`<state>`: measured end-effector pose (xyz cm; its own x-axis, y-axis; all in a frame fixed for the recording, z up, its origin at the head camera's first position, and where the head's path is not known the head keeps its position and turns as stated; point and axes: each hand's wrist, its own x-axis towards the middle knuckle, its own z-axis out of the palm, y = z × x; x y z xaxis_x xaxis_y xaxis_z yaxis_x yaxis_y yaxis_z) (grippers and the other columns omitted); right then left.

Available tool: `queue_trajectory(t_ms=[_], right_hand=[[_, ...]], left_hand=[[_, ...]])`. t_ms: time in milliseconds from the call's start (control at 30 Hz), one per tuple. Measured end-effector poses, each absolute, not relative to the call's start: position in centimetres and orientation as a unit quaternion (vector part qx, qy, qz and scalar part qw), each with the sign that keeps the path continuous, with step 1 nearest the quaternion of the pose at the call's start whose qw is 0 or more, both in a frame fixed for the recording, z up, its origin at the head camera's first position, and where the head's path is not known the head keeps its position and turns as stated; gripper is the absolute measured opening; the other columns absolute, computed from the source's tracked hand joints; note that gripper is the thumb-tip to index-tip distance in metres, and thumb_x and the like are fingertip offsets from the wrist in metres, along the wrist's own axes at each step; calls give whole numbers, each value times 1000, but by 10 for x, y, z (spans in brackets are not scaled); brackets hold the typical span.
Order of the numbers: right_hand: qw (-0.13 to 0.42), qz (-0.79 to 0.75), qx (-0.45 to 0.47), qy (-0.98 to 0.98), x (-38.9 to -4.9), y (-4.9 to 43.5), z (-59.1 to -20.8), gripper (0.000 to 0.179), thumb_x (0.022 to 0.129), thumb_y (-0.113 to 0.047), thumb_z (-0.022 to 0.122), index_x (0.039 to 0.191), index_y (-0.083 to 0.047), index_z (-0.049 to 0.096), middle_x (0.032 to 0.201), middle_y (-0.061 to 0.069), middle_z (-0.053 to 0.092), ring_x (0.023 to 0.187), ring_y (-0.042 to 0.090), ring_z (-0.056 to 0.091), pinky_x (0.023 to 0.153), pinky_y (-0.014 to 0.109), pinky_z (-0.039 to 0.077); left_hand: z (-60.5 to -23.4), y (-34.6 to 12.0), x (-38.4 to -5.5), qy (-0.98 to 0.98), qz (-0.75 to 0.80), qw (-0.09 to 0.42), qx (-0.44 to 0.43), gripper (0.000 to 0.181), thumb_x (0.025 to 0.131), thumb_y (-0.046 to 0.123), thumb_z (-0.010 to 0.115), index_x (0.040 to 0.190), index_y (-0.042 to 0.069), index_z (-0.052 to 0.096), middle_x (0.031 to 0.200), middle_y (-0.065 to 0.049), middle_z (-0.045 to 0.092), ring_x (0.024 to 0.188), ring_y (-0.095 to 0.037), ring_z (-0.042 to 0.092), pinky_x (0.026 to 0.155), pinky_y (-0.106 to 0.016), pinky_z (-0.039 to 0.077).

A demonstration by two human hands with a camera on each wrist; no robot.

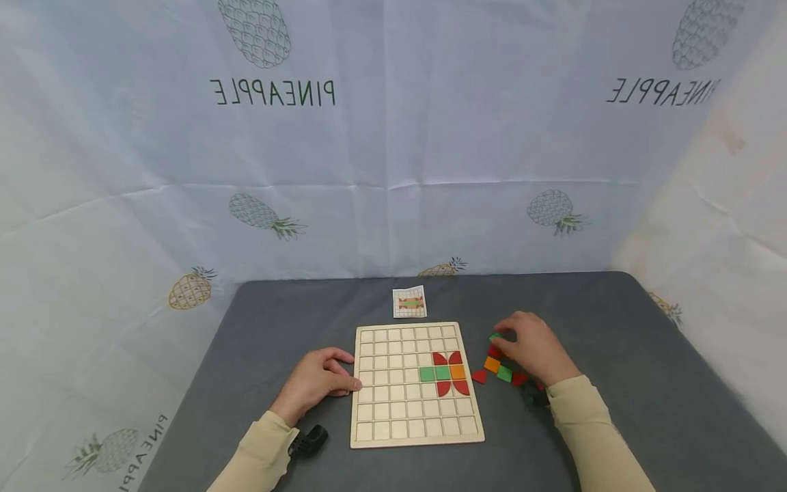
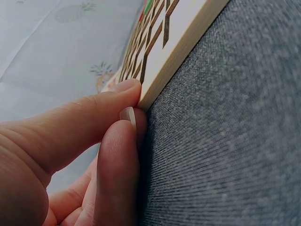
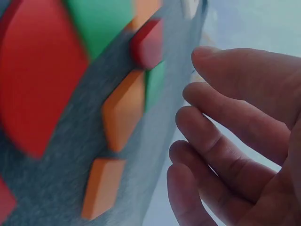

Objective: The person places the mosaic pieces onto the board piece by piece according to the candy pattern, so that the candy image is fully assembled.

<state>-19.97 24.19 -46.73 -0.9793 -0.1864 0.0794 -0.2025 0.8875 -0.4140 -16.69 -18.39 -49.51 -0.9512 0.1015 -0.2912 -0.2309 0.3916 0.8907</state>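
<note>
A wooden grid board [image 1: 393,411] lies flat on the table. My left hand [image 1: 320,380] is at its left edge; in the left wrist view the thumb [image 2: 117,94] lies on the rim and a fingertip curls in below it. On the board's right side sit two green squares [image 1: 434,374], an orange square [image 1: 458,372] and several red quarter-round tiles [image 1: 461,387]. My right hand [image 1: 533,347] hovers over loose tiles right of the board, fingers loosely bent. Nothing shows between its thumb and fingers [image 3: 202,127] in the right wrist view.
Loose tiles spread right of the board: an orange square [image 1: 492,364], a green one [image 1: 505,374], a red quarter-round [image 1: 479,376] and others partly under the right hand. Behind the board lies a small pattern card [image 1: 409,302]. A pineapple-print cloth [image 1: 393,137] hangs behind the grey table [image 1: 295,307].
</note>
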Motion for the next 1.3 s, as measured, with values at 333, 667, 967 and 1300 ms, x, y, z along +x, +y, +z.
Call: queue_trajectory(t_ms=[333,667,967,1300], right_hand=[[-8,218,72,-973,-208,251,-475,24,96,-20,84,113,-3,83,107,14,75,101,35,68,91,57,62],[-15,214,41,-976,-209,253,-477,26,97,-22,82,113,-2,82,110,16,75,103,37,67,93,59,61],[-14,207,25,-978,-210,252,-475,27,95,-23,85,111,-1,82,104,15,74,96,32,66,86,55,63],[-11,196,26,-980,-208,249,-476,23,94,-21,84,107,-2,83,104,16,74,95,33,65,83,55,63]], left_hand=[[-494,-184,-167,818,552,156,-42,57,76,16,99,126,6,73,87,-11,74,75,-22,73,74,-37,67],[-495,-184,-169,819,552,156,-38,56,77,19,99,125,7,73,87,-11,74,77,-23,74,74,-35,67],[-494,-184,-169,818,552,153,-42,56,75,17,100,124,7,74,87,-10,74,76,-22,74,74,-35,67],[-493,-184,-167,818,552,155,-42,57,76,17,99,125,6,73,88,-11,74,76,-22,73,75,-37,68]])
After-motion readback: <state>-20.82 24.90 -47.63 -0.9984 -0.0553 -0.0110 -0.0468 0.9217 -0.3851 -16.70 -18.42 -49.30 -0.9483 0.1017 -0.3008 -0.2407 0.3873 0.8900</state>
